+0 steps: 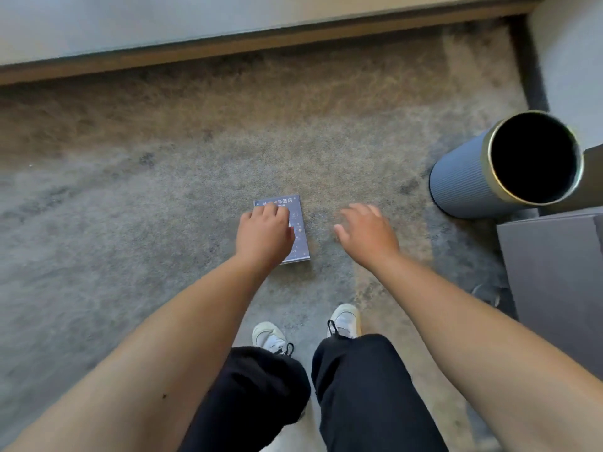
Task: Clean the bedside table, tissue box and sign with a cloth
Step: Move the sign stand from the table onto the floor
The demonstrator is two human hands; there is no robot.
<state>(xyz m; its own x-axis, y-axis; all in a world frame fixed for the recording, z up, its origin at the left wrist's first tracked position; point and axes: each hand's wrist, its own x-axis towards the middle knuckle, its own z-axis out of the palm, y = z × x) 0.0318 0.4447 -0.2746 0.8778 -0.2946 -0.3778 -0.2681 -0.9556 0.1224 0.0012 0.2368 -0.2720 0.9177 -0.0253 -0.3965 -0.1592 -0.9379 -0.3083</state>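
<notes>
A small dark blue sign (298,230) with white printed characters lies flat on the grey carpet in front of my feet. My left hand (263,236) rests on top of its left half, fingers curled down over the card; whether it grips the card I cannot tell. Just to the sign's right, my right hand (365,234) hovers above the carpet with fingers spread and nothing in it. The grey bedside table (554,272) shows only as a corner at the right edge. No cloth or tissue box is in view.
A blue ribbed round bin (466,181) with a gold rim and black inside stands at the right, beside the bedside table. A wooden-edged platform (228,44) runs along the top. My white shoes (270,337) and dark trousers are below.
</notes>
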